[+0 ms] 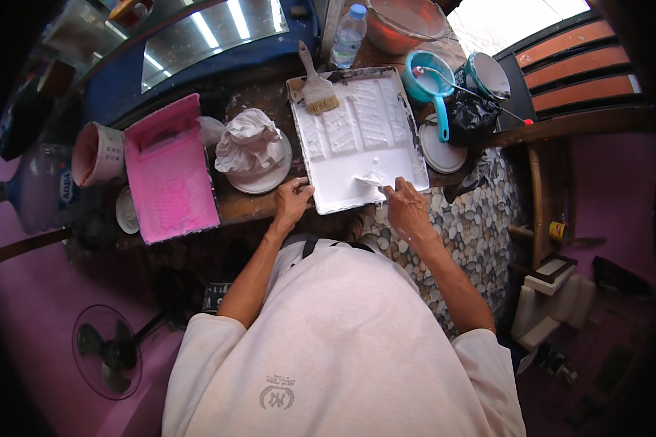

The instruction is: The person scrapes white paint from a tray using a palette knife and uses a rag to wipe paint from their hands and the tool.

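A white paint tray (pixel 357 142) lies on the workbench in front of me, with white paint pooled in its near end and coating its ribbed slope. My left hand (pixel 293 200) grips the tray's near left edge, fingers closed on the rim. Over the near right part of the tray, my right hand (pixel 408 206) closes around the handle of a small white-coated spatula (pixel 370 181), whose flat end dips into the paint. A wide paintbrush (pixel 316 86) with a white-smeared handle rests across the tray's far left corner.
Left of the tray are a crumpled white cloth (pixel 248 138) on a round lid, a pink paint tray (pixel 171 178) and a pink-stained bucket (pixel 99 154). Behind and right stand a water bottle (pixel 349 36), an orange basin (pixel 404 25), a turquoise dipper (pixel 428 81) and a paint can (pixel 488 75).
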Available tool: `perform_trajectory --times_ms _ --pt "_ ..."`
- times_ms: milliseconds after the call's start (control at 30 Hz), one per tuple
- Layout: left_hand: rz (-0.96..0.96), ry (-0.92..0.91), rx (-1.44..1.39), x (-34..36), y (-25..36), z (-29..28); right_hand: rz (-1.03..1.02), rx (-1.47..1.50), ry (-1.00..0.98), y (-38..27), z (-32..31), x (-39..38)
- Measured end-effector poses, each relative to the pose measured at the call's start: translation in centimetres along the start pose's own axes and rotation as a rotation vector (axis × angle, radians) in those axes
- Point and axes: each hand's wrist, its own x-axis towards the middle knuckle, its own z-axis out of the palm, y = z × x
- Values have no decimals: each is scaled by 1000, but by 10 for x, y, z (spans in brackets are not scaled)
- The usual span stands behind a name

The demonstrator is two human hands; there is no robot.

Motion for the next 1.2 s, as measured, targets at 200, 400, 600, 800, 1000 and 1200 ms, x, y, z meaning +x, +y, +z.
perform_trajectory --times_ms 200,400,600,800,1000,1200 --pt "11 -9 3 0 1 1 76 -83 1 16 9 9" --pt "0 -30 15 -2 4 -1 154 71 22 19 -7 10" --pt "-17 -13 -26 0 1 0 203 59 -73 0 7 4" --pt "-44 -68 19 -1 5 -3 214 188 -58 -14 0 13" --pt "-10 -23 5 -1 3 -1 228 212 -64 -16 1 15" --pt "-1 -17 -16 -2 2 1 260 253 -49 -14 2 21"
